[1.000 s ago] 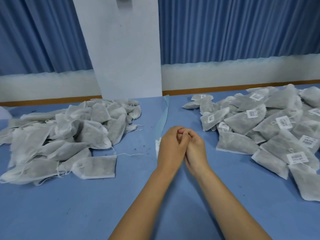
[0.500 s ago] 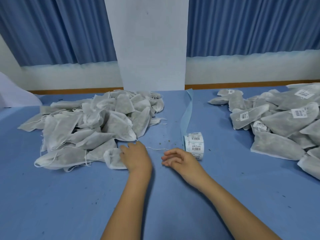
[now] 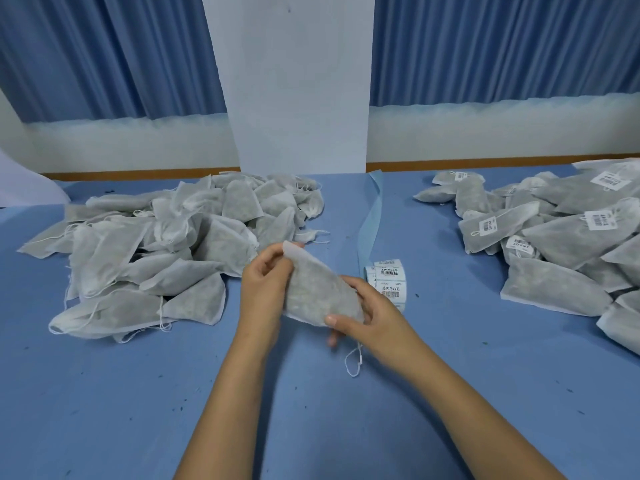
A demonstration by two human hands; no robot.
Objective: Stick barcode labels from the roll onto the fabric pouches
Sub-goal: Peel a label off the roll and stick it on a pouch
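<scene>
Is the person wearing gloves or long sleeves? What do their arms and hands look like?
No gloves and no sleeves show. The left hand and right hand are bare. The left forearm and right forearm are bare too, right down to the picture's bottom edge. I see no ring, watch or bracelet. The right thumbnail looks short and unpainted.

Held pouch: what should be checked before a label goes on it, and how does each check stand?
1. Grip on pouch by left hand and right hand: ok.
2. Visible face bare of labels: ok.
3. Reach to label roll, close beside the right hand: ok.
4. Label peeled and ready: not ok, none in either hand.
5. Face clear of drawstring: ok, it hangs below.
</scene>
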